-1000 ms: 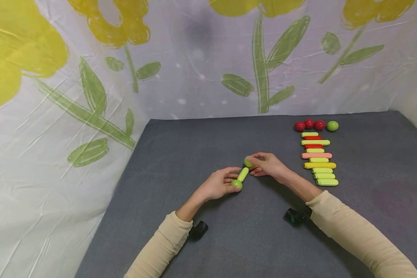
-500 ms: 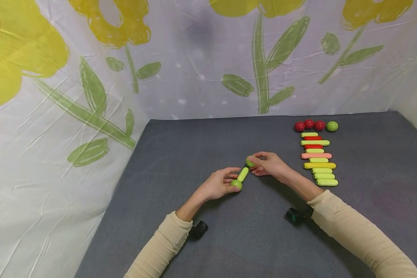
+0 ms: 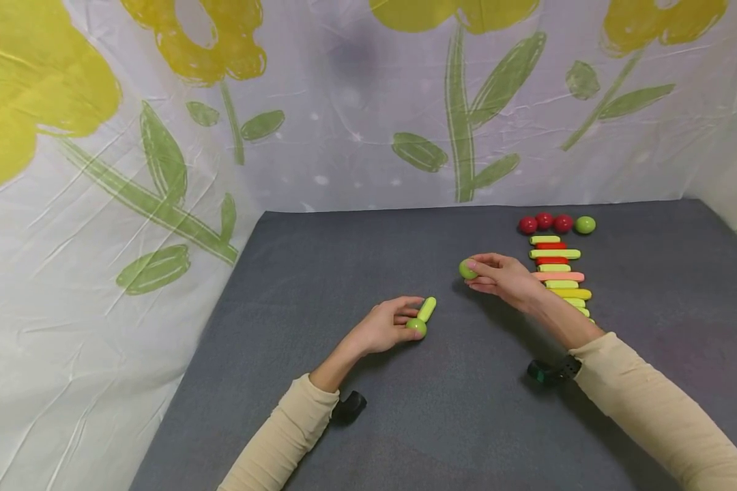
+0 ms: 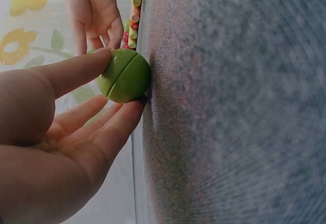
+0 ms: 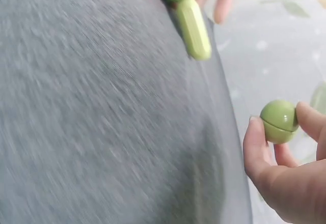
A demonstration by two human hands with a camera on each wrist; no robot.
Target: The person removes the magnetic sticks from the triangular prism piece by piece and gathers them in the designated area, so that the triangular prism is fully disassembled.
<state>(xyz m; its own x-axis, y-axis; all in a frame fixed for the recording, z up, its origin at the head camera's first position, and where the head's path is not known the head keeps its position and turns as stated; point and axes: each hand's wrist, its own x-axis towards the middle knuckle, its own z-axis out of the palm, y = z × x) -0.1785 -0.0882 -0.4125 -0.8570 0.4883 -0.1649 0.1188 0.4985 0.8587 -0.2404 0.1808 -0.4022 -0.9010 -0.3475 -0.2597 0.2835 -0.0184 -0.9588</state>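
Between thumb and fingers, my left hand (image 3: 383,326) pinches a glossy green ball (image 3: 416,329) low at the table surface. A seam line runs around this ball in the left wrist view. From it a short light-green rod (image 3: 426,309) points away to the upper right; its other end is free. Farther right, my right hand (image 3: 508,281) pinches a second green ball (image 3: 468,269), held off the table with its shadow below. That ball also shows a seam (image 5: 279,122) in the right wrist view. Its fingers partly hide the ball.
A column of short and long rods (image 3: 555,254), light green, red, pink and yellow, lies at the right, its lower part behind my right hand and forearm. Beyond it sit several red balls (image 3: 544,221) and one green ball (image 3: 585,225). A flowered cloth (image 3: 356,136) hangs behind the dark table (image 3: 344,252).
My right hand has moved up and to the right with its green ball, away from the rod's end. The left hand stays in place with its ball and the rod.
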